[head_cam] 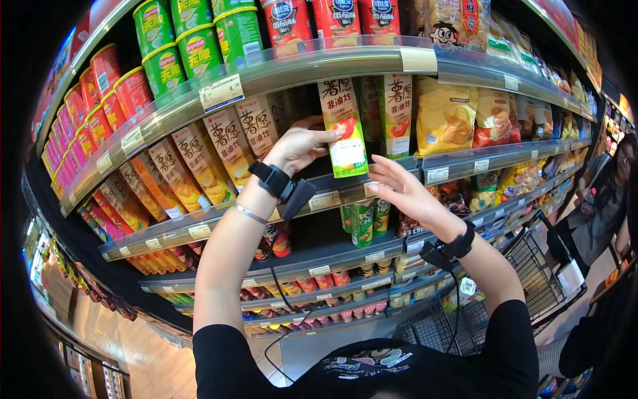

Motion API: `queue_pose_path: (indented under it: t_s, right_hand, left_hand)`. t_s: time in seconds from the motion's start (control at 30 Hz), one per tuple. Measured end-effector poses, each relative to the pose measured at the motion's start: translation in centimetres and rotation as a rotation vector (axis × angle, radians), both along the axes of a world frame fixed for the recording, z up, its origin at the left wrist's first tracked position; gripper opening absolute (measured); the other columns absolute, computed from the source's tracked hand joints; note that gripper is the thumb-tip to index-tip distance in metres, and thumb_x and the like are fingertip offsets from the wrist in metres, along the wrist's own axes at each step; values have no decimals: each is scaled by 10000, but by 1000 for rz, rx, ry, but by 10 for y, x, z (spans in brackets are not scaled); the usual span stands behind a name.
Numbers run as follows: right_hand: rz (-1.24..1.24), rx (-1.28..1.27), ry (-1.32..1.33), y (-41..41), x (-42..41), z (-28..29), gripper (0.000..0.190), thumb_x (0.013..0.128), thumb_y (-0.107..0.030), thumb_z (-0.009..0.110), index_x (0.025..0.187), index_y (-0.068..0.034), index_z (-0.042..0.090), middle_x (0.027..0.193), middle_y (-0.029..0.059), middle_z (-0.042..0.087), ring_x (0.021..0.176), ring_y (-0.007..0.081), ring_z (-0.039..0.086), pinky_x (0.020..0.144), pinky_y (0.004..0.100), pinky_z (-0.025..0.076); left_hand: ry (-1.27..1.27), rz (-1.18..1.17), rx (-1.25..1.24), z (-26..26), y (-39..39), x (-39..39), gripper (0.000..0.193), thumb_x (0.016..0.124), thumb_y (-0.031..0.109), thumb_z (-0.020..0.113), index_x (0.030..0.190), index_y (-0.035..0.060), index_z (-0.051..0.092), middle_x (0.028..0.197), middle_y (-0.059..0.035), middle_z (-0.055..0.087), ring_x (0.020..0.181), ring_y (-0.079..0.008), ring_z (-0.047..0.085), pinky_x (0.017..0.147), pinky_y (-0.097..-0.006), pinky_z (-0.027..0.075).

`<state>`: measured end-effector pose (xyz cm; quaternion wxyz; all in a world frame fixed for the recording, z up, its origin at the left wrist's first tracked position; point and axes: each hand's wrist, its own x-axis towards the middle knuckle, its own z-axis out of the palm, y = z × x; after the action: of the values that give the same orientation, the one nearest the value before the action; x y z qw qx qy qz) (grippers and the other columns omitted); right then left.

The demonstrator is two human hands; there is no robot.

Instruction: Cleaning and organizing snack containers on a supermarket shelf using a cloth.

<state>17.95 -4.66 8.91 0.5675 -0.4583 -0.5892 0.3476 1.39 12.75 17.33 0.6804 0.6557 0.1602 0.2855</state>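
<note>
My left hand [303, 145] grips a tall white and green snack box [351, 132] with tomatoes pictured on it, thumb across its front. The box stands nearly upright at the front of a shelf; whether its base touches the shelf cannot be told. Just right of the box's lower end, my right hand [406, 192] is held with fingers apart and nothing in it. A similar green box [397, 117] is farther right on the same shelf. To the left of my left hand is a row of yellow and white snack boxes [227, 144].
Above, a shelf edge with a clear lip [319, 57] carries green chip canisters [199, 47] and red ones [336, 20]. Bagged chips [445, 117] fill the right. Green canisters [362, 224] sit below. A wire shopping cart [531, 272] and a person [605, 199] are at right.
</note>
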Motion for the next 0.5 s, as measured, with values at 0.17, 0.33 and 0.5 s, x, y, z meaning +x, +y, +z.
queue_pose_path:
  t_s: [0.17,0.33,0.5]
  right_hand:
    - [-48,146,-89,9,16,7,710,915,-200,630,1465,-3,227,1463,246,327,1372,291,335,1103,384,312]
    - [-141,253,-212,48,23,7,663,927,-246,601,1459,-23,276,1467,236,339,1368,308,342,1110,384,297]
    - [-274,332,-385,85,29,-5,687,896,-304,619,1428,8,316,1420,234,409,1311,330,418,1058,378,358]
  left_hand:
    - [-90,100,-361,-9,24,15,344,826,43,705,1147,8,588,1152,-137,625,1122,-246,572,979,-430,474]
    - [-186,155,-39,-3,33,28,369,813,1,706,1160,35,586,1088,-108,667,1015,-217,636,895,-380,519]
    - [-237,113,-28,-13,50,49,520,774,-44,720,1244,42,515,1076,-113,677,1008,-215,642,888,-381,489]
